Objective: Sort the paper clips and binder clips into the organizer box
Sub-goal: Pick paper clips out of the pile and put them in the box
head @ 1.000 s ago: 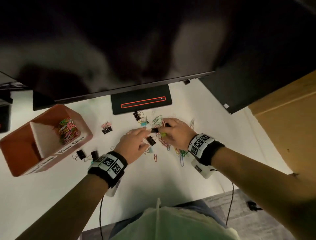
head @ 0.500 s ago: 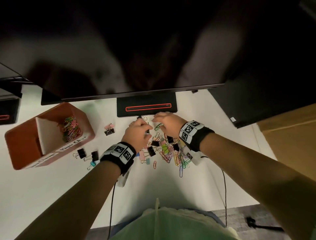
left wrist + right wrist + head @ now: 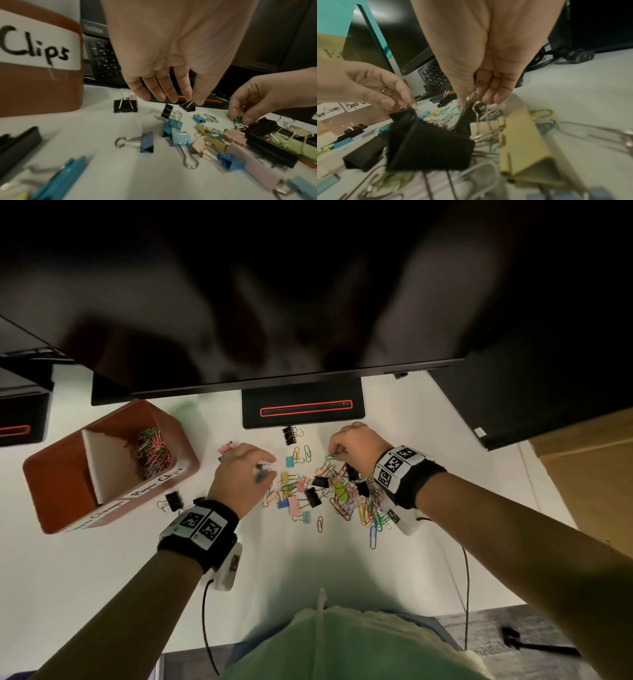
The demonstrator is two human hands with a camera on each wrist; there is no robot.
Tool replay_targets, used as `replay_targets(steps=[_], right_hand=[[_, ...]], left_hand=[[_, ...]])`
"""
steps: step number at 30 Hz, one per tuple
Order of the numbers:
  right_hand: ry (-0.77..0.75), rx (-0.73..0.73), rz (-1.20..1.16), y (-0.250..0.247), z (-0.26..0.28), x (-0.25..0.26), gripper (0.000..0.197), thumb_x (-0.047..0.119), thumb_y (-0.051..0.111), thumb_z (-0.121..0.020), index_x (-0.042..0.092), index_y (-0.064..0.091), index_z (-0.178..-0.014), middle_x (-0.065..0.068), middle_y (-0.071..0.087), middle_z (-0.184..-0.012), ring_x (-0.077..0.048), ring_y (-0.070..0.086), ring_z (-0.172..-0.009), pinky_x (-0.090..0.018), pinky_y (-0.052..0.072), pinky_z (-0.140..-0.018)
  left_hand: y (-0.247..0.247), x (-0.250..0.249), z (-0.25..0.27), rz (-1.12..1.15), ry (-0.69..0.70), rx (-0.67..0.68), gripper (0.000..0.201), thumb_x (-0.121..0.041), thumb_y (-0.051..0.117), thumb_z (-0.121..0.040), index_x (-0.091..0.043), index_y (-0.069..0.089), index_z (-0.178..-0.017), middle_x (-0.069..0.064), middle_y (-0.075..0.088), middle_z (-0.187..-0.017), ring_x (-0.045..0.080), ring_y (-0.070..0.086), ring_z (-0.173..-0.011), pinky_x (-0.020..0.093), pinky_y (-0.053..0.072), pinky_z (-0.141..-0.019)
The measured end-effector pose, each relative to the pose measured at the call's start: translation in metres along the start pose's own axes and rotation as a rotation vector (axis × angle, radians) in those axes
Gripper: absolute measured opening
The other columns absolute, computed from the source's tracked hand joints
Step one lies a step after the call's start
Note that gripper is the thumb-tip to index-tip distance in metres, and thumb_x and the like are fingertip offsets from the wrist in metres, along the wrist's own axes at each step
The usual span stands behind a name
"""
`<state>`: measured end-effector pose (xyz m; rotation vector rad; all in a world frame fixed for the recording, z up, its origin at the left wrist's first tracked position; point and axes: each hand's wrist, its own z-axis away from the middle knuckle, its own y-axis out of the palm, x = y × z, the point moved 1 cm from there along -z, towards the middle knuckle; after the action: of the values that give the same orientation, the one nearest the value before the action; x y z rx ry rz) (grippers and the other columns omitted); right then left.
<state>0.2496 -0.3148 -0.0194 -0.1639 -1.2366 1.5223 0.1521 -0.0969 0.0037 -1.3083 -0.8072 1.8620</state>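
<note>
While the clips (image 3: 318,491) lie scattered at the middle of the worktop (image 3: 102,570), a green paper clip (image 3: 237,120) is pinched by the right hand (image 3: 356,451). A small clip, too blurred to name, is pinched by the left hand (image 3: 239,474). Paper clips are held in the far compartment of the box (image 3: 54,474) near the left edge.

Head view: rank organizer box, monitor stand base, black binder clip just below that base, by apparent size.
1. organizer box
2. monitor stand base
3. black binder clip

The gaps are wide, and all three lie on the same desk, so nearness hardly matters.
</note>
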Motion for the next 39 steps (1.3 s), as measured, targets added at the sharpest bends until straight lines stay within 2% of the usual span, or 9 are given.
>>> replay_targets(steps=[4, 8, 14, 18, 22, 27, 31, 33, 39], right_hand=[[0.057, 0.008, -0.021, -0.003, 0.004, 0.002, 0.02, 0.009, 0.055, -0.087, 0.013, 0.066, -0.104, -0.009, 0.063, -0.108, -0.025, 0.058, -0.1, -0.032, 0.047, -0.088], [0.118, 0.027, -0.028, -0.007, 0.01, -0.003, 0.02, 0.009, 0.054, -0.089, 0.012, 0.065, -0.105, -0.009, 0.061, -0.111, -0.025, 0.058, -0.101, -0.032, 0.047, -0.089], [0.047, 0.055, -0.055, -0.015, 0.015, 0.0, 0.016, 0.006, 0.06, -0.085, 0.008, 0.069, -0.098, -0.01, 0.055, -0.109, -0.024, 0.057, -0.097, -0.029, 0.046, -0.088], [0.015, 0.133, -0.02, -0.014, 0.015, 0.007, 0.015, 0.004, 0.063, -0.081, 0.01, 0.069, -0.093, -0.006, 0.056, -0.107, -0.023, 0.056, -0.097, -0.029, 0.046, -0.086], [0.051, 0.161, 0.037, -0.016, 0.017, 0.003, 0.016, 0.004, 0.061, -0.082, 0.01, 0.068, -0.094, -0.006, 0.061, -0.108, -0.023, 0.056, -0.1, -0.027, 0.043, -0.083], [0.051, 0.097, 0.024, -0.017, 0.02, -0.001, 0.017, 0.005, 0.057, -0.084, 0.012, 0.066, -0.097, -0.007, 0.056, -0.11, -0.026, 0.057, -0.099, -0.031, 0.046, -0.084], [-0.044, 0.179, 0.142, -0.014, 0.028, 0.006, 0.014, 0.013, 0.06, -0.083, 0.02, 0.069, -0.092, -0.002, 0.058, -0.11, -0.023, 0.052, -0.103, -0.036, 0.048, -0.087], [-0.021, 0.174, 0.203, -0.016, 0.031, 0.001, 0.012, 0.016, 0.062, -0.082, 0.023, 0.069, -0.089, 0.0, 0.06, -0.107, -0.022, 0.05, -0.103, -0.035, 0.046, -0.084], [0.091, 0.133, 0.025, -0.025, 0.042, -0.023, 0.013, 0.008, 0.062, -0.081, 0.017, 0.069, -0.088, -0.001, 0.063, -0.1, -0.015, 0.054, -0.085, -0.029, 0.048, -0.08]], left_hand=[[0.011, -0.018, -0.015, -0.051, 0.007, -0.003, 0.027, -0.033, 0.061, -0.084, -0.018, 0.063, -0.107, 0.0, 0.062, -0.107, 0.019, 0.054, -0.1, 0.037, 0.048, -0.088], [0.029, -0.03, -0.035, -0.078, -0.121, 0.017, 0.03, -0.044, 0.058, -0.083, -0.02, 0.062, -0.101, 0.0, 0.063, -0.099, 0.02, 0.058, -0.093, 0.041, 0.05, -0.084], [0.039, -0.029, -0.044, -0.036, -0.208, 0.033, 0.011, -0.028, 0.065, -0.083, -0.019, 0.065, -0.088, 0.003, 0.065, -0.092, 0.023, 0.06, -0.088, 0.043, 0.052, -0.081], [0.038, -0.024, -0.042, -0.049, -0.134, 0.067, 0.007, -0.022, 0.062, -0.084, -0.016, 0.063, -0.085, 0.004, 0.061, -0.092, 0.024, 0.055, -0.091, 0.042, 0.05, -0.081], [0.032, -0.028, -0.038, -0.037, 0.031, 0.099, 0.006, -0.02, 0.061, -0.085, -0.017, 0.058, -0.089, 0.001, 0.062, -0.084, 0.02, 0.056, -0.085, 0.035, 0.05, -0.076], [0.032, -0.04, -0.045, -0.161, 0.197, 0.109, 0.024, -0.017, 0.059, -0.086, -0.021, 0.06, -0.11, 0.0, 0.064, -0.09, 0.021, 0.053, -0.092, 0.038, 0.047, -0.084], [0.032, -0.04, -0.051, -0.205, 0.203, 0.133, 0.015, -0.019, 0.061, -0.085, -0.02, 0.064, -0.1, 0.001, 0.064, -0.092, 0.023, 0.054, -0.092, 0.038, 0.045, -0.082], [0.031, -0.04, -0.052, -0.216, 0.194, 0.134, 0.01, -0.021, 0.062, -0.084, -0.018, 0.065, -0.093, 0.001, 0.063, -0.09, 0.023, 0.053, -0.092, 0.038, 0.046, -0.081], [0.035, -0.038, -0.047, -0.265, 0.171, 0.141, 0.013, -0.024, 0.055, -0.089, -0.012, 0.06, -0.092, 0.004, 0.057, -0.097, 0.023, 0.049, -0.096, 0.036, 0.041, -0.083]])
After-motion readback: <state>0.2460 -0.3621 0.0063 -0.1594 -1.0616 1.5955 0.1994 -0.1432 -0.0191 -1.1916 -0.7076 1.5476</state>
